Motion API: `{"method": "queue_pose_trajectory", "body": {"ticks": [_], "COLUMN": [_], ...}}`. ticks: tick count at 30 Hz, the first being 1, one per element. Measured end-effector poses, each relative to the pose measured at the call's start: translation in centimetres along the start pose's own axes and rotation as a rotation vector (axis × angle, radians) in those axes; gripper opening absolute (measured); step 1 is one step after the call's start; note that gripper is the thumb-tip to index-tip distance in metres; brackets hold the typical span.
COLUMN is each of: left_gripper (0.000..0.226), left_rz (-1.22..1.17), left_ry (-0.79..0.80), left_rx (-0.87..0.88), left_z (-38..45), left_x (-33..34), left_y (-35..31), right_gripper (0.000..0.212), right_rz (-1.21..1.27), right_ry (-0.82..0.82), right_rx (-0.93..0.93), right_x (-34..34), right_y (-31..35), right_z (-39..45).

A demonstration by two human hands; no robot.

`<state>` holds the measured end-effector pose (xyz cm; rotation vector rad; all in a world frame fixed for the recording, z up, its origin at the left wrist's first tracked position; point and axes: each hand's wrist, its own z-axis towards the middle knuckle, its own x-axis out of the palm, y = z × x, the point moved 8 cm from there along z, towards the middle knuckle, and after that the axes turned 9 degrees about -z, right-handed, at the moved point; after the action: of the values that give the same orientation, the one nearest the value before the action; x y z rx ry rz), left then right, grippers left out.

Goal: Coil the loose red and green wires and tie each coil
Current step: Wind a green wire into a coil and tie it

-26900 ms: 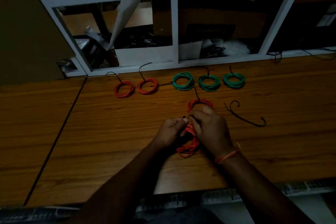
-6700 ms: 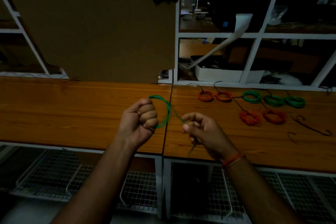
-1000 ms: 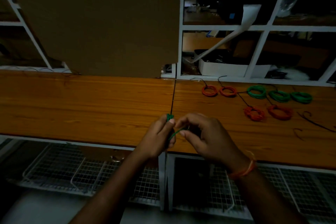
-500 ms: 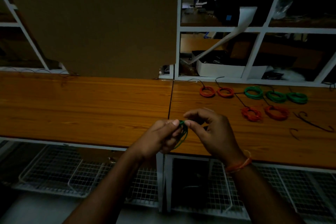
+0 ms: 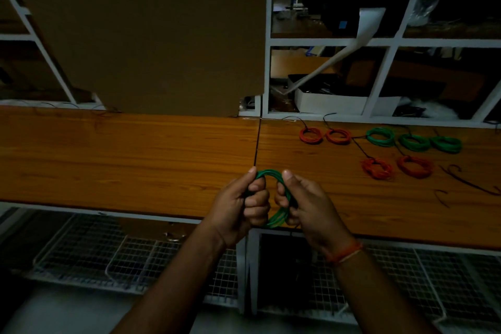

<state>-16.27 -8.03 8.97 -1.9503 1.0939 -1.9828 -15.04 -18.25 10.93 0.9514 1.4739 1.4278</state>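
Left hand: the left hand [image 5: 238, 206] has its fingers curled round the left side of the green wire coil [image 5: 271, 198], thumb up along the top of the loop.
Right hand: the right hand [image 5: 303, 203] grips the right side of the same coil, fingers wrapped round the strands; an orange thread band [image 5: 345, 252] sits on its wrist.
Green wire coil: held between both hands above the near edge of the counter [image 5: 122, 160], just right of the dark seam [image 5: 257, 141] where two counter tops meet.
Edges: the near counter edge runs just under the hands; wire mesh racks [image 5: 113, 255] lie below it.
Open room: the counter left of the seam is bare wood.
Finished coils: two red coils [image 5: 325, 135] and three green coils [image 5: 413, 141] lie in a far row on the right, with two more red coils [image 5: 395, 167] nearer.
Loose ties: thin black tie pieces [image 5: 466, 182] lie at the far right.
Surface: orange-brown wood grain, dimly lit.
Room: white shelf frame [image 5: 267, 35] behind the counter on the right, brown cardboard sheet [image 5: 149, 35] standing behind it on the left.
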Motion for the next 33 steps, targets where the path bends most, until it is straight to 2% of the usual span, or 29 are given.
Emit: {"method": "queue_pose_trajectory", "body": {"ticks": [3, 9, 14, 16, 21, 24, 29, 33], "left_gripper": [0.038, 0.028, 0.019, 0.020, 0.040, 0.036, 0.029, 0.030], "left_rz": [-0.020, -0.102, -0.137, -0.180, -0.208, -0.229, -0.244, -0.332], "left_ry": [-0.051, 0.021, 0.116, 0.120, 0.037, 0.028, -0.040, -0.122], "left_rx": [0.020, -0.042, -0.099, -0.110, -0.099, -0.124, -0.070, 0.054], "left_z": [-0.1, -0.1, -0.3, -0.5, -0.8, -0.6, -0.5, -1.2], "left_x": [-0.3, -0.3, -0.1, 0.1, 0.5, 0.9, 0.3, -1.7], "left_y": [-0.4, -1.1, -0.7, -0.5, -0.4, -0.1, -0.5, -2.5], "right_gripper": [0.038, 0.040, 0.038, 0.036, 0.036, 0.037, 0.039, 0.023], "right_rz": [-0.054, -0.075, 0.005, 0.063, 0.157, 0.152, -0.080, -0.320], "right_ry": [-0.029, -0.022, 0.014, 0.034, 0.066, 0.055, -0.002, -0.034], "right_rx": [-0.004, -0.026, 0.024, 0.049, 0.047, -0.001, -0.147, -0.199], "right_x": [-0.2, 0.1, 0.2, 0.3, 0.4, 0.2, -0.4, -2.0], "right_y": [0.2, 0.7, 0.1, 0.0, 0.4, 0.8, 0.5, -0.1], "right_z": [0.3, 0.7, 0.7, 0.7, 0.6, 0.5, 0.3, -0.3]}}
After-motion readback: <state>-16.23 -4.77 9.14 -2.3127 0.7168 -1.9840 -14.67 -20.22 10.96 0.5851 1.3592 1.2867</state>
